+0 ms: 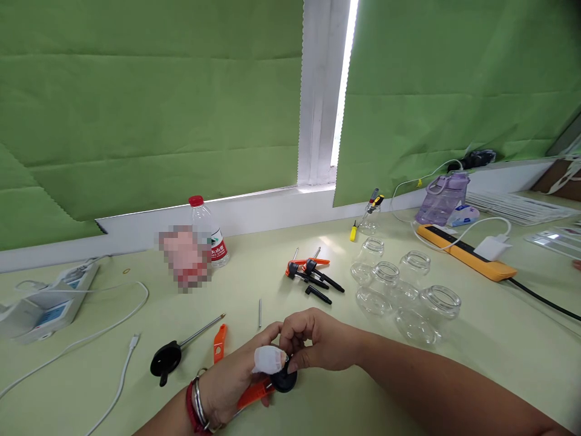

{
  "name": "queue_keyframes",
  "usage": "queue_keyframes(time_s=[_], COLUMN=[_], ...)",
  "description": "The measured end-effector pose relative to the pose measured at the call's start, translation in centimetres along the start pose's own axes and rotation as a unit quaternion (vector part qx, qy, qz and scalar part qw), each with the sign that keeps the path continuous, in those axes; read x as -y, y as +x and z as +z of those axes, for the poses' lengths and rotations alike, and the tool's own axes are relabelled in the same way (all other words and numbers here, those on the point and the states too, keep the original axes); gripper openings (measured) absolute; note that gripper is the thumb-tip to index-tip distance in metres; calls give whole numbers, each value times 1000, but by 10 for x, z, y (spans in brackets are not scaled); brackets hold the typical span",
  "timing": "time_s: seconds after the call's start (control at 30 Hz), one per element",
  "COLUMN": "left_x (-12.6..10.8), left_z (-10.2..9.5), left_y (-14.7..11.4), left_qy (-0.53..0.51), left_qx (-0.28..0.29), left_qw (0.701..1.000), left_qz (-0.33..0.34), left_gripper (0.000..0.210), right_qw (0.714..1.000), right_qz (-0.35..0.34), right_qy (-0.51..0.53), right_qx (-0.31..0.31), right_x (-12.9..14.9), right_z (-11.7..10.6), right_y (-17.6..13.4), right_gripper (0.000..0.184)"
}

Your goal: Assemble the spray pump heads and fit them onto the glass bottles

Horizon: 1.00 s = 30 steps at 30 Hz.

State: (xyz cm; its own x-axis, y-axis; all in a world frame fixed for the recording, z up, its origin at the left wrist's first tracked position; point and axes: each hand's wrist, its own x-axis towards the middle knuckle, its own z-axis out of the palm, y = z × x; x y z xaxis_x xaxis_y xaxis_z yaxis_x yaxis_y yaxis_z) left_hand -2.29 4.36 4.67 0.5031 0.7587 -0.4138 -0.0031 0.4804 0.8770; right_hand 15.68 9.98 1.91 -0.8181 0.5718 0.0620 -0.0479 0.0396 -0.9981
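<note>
My left hand, with a white wrapping on its thumb, is closed around a black round cap with an orange lever. My right hand pinches at the top of this cap; whatever small part sits between its fingertips is hidden. Left of my hands lies another black cap with a metal rod. Close to my left fingers are a loose orange lever and a thin metal rod.
Farther back lie black-and-orange assemblies and a black crank-like piece. Several clear jars stand to the right, before an orange power strip. Screwdrivers stand in a jar. A bottle and white cables are left.
</note>
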Motion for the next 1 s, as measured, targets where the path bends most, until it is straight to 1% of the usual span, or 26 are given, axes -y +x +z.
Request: queue_keyframes(time_s=[0.1, 0.23, 0.33, 0.47, 0.57, 0.7, 1.0], left_x=[0, 1, 2, 3, 4, 5, 4], left_z=[0, -1, -2, -3, -4, -5, -5], left_y=[0, 0, 1, 2, 2, 2, 3], left_qy=[2, -3, -7, -5, -11, -19, -26], left_qx=[-11, 0, 4, 5, 12, 19, 24], left_qw=[1000, 1000, 1000, 1000, 1000, 1000, 999], left_qz=[-13, -6, -3, 3, 7, 15, 14], left_gripper=[56, 54, 52, 52, 51, 48, 47], right_qw=[1000, 1000, 999, 999, 999, 999, 999], right_qz=[-24, -15, -46, -22, -38, -31, -47], right_qy=[-3, -4, -25, -24, -31, -1, 11], right_qx=[-6, -6, -2, 5, 6, 7, 16], right_x=[1, 5, 7, 7, 7, 8, 8], right_z=[0, 1, 1, 1, 1, 2, 2], right_y=[0, 0, 0, -1, -1, -1, 0], right_gripper=[29, 28, 29, 25, 24, 22, 22])
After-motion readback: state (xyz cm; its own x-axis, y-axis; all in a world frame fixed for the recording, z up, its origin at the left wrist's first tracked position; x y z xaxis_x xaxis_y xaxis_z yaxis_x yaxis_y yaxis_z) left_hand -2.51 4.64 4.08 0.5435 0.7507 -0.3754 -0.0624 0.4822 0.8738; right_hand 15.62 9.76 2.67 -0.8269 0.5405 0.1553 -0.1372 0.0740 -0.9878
